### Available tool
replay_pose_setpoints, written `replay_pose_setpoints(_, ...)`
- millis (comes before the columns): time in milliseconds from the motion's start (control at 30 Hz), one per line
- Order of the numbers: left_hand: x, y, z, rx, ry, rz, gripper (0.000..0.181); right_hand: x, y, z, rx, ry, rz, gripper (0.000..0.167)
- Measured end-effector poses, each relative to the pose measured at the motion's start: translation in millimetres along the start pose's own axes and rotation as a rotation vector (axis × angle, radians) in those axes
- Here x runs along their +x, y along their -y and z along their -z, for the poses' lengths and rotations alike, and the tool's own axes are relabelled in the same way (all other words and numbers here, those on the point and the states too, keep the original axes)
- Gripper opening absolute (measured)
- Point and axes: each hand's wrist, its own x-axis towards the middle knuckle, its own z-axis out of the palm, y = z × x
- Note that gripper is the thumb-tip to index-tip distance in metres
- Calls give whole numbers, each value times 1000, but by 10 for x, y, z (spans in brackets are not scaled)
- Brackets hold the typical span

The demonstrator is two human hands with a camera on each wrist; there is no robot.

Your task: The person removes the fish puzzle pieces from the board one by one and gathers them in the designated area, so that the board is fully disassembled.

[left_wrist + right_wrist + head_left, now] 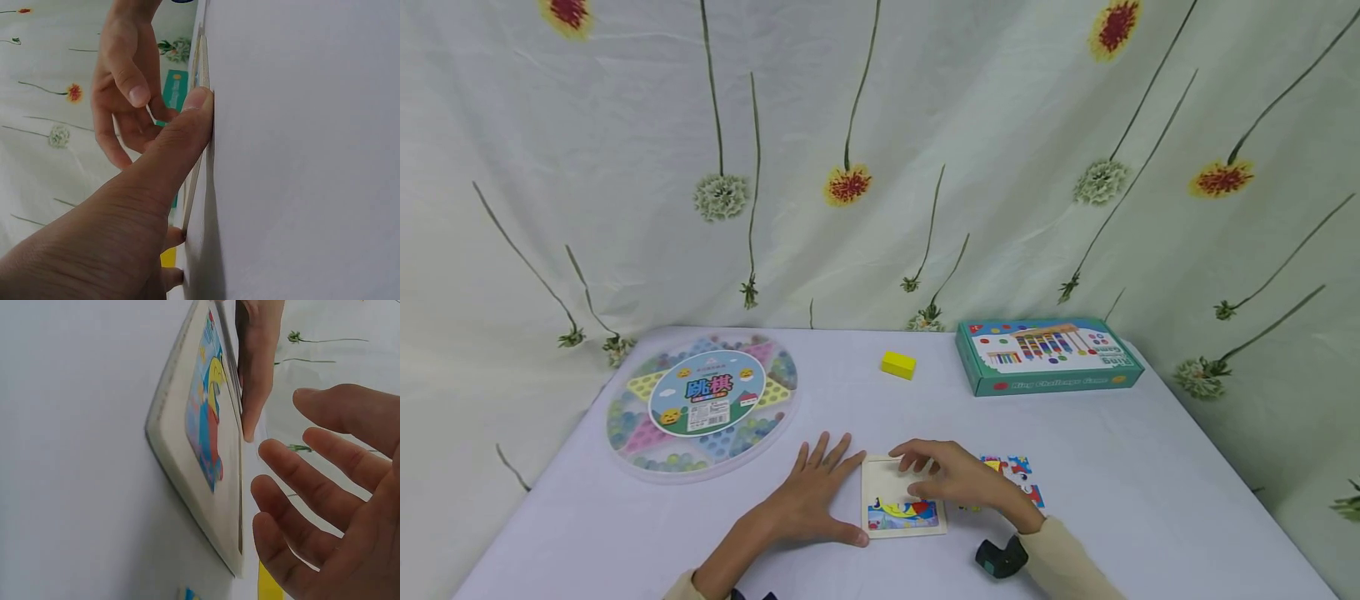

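A shallow wooden puzzle tray (880, 477) lies on the white table. Its near part holds colourful picture pieces (902, 515), while bare wood shows in the far part. My left hand (811, 498) rests spread at the tray's left side; in the left wrist view its thumb (187, 122) touches the tray edge. Above the tray hovers my right hand (951, 468), fingers loosely bent and holding nothing, as the right wrist view shows. Loose puzzle pieces (1021, 475) lie right of the tray, partly hidden by the right hand and forearm.
A round Chinese checkers set (700, 446) lies at the back left. A yellow block (898, 365) sits behind the tray, and a green Ring Challenge Game box (1052, 387) stands at the back right. Behind the table hangs a flowered cloth (880, 250).
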Motion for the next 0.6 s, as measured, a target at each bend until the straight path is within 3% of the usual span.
replay_pose_setpoints(300, -23, 0, 16, -16, -3, -19, 114, 98, 36, -159, 49, 128, 3, 38)
replay_pose_setpoints(600, -25, -5, 17, -25, -3, -11, 113, 113, 44, -202, 25, 141, 1, 30)
